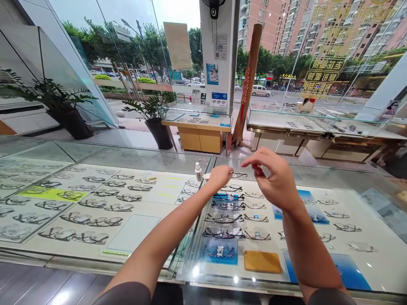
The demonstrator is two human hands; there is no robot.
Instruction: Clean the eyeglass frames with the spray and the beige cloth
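Note:
My left hand (220, 176) reaches out over the glass counter with its fingers closed. A thin-framed pair of glasses (240, 174) shows at its fingertips, partly hidden by the hand. My right hand (274, 180) is raised just to the right, its fingers bent and apart, with nothing visible in them. Left of my left hand stands a small white bottle (198, 172) with a printed label. A pale object (207, 176) lies between bottle and hand, too covered to name.
Below the glass top (178, 163) lie rows of eyeglass frames (224, 217), blue cards (208, 253) and a yellow-brown pad (262, 262). Beyond the counter are a potted plant (158, 132), a wooden display table (199, 139), a leaning trunk (252, 63) and another glass showcase (286, 123).

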